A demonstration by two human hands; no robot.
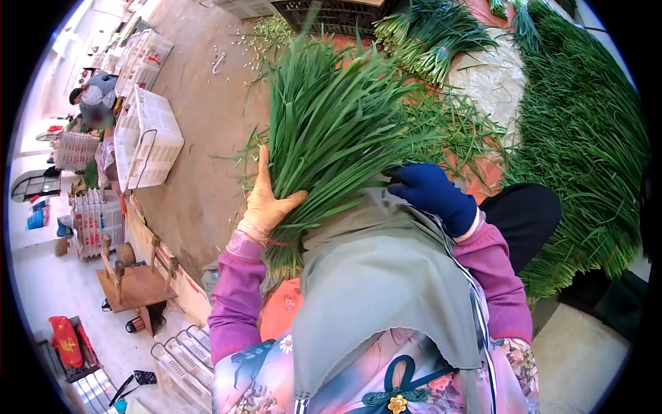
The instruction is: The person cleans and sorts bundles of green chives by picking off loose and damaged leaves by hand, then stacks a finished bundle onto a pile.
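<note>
A large bunch of garlic chives (338,117) lies tilted across my lap, leaf tips fanned away from me. My left hand (265,203), in an orange-yellow rubber glove, grips its lower left side, with the thumb across the leaves and one finger stretched along the edge. A reddish band shows near the stem end, by my wrist. At the bunch's lower right edge is my right hand (431,193), in a navy knit glove, with its fingers curled in. Whatever those fingers hold, if anything, is hidden. A grey-green apron (386,276) covers my lap below the bunch.
A long heap of loose chives (579,138) stretches along my right. Tied bunches (434,52) lie ahead, beside a dark crate (331,17). Leaf scraps (448,131) litter the floor. White crates (148,138), a wooden stool (138,286) and another person (96,100) are on the left.
</note>
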